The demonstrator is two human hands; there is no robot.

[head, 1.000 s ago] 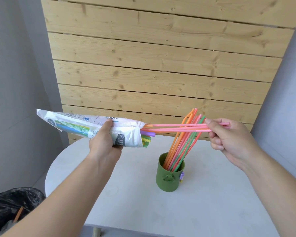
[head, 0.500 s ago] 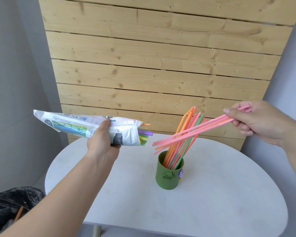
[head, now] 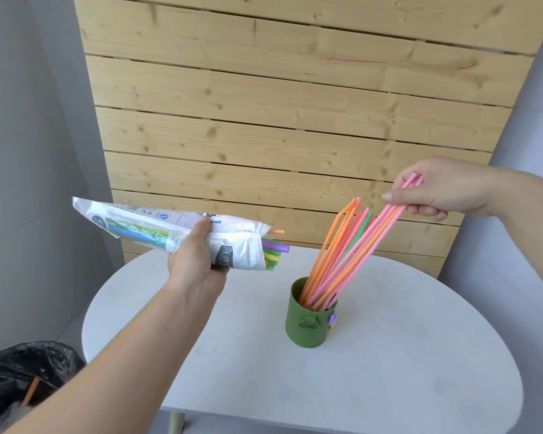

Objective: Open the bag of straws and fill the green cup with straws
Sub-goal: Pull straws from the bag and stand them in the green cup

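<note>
My left hand (head: pixel 198 258) grips a white plastic bag of straws (head: pixel 157 233), held level above the table's left side. Purple, green and yellow straw ends (head: pixel 275 250) stick out of its open right end. The green cup (head: pixel 309 321) stands on the table and holds several orange, pink and green straws (head: pixel 336 249) leaning to the right. My right hand (head: pixel 436 192), up and to the right of the cup, pinches the top of a few pink straws (head: pixel 367 242). Their lower ends reach down into the cup's mouth.
The cup stands on a round white table (head: pixel 389 386) set against a wooden slat panel (head: pixel 295 120). A bin lined with a black bag (head: pixel 22 371) sits on the floor at lower left. Grey walls close in on both sides.
My right hand has pulled the pink straws out of the bag, swung them up and to the right, and lowered their tips into the cup. The left hand and bag have hardly moved.
</note>
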